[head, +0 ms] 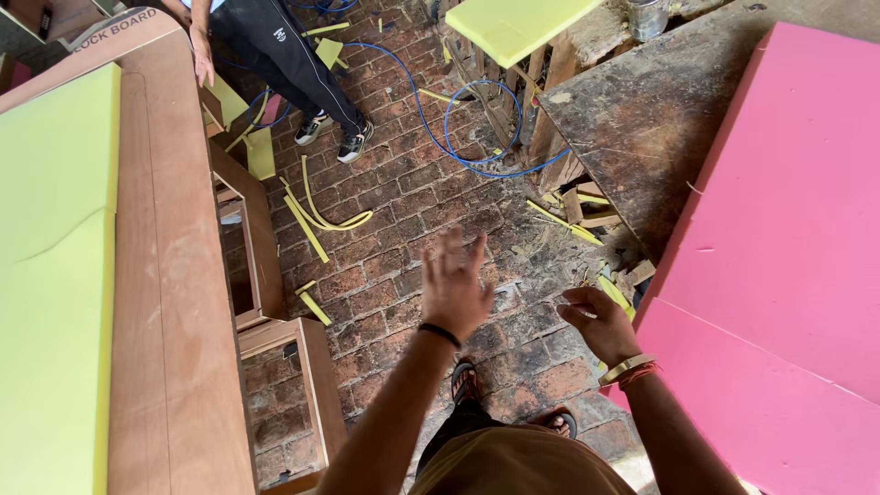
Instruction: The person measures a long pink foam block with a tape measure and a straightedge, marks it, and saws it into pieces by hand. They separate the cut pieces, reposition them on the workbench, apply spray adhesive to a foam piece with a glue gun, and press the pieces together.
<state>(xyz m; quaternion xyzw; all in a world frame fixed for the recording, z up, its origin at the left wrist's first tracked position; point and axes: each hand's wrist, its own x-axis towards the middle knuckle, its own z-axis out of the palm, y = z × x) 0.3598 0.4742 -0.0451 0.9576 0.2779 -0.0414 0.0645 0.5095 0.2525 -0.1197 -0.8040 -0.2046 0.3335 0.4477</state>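
The left hand [454, 286] is hanging in mid-air over the red brick floor [394, 183], its fingers [451, 246] spreading loosely apart and holding nothing; motion blur is softening their tips. A thin black band is circling that wrist. The right hand [598, 321] is hovering lower and to the right, its fingers [575, 314] curling partly inward around nothing, and it is sitting just beside the edge of the large flat pink foam slab [779, 275], without clearly touching it. A pale bangle and orange threads are ringing the right wrist. The pink slab is lying at a slant across the right side, partly over a dark, worn wooden table [642, 119]. Below the hands, the person's sandalled feet are showing on the bricks. Thin yellow-green foam offcuts [316, 215] are littering the floor, and a blue hose [477, 128] is looping across it near the table. On the left, a long brown plywood frame [174, 275] is carrying a yellow-green foam sheet [50, 275]. Farther off, another person in dark trousers [293, 55] is standing by that frame, one hand resting on it.
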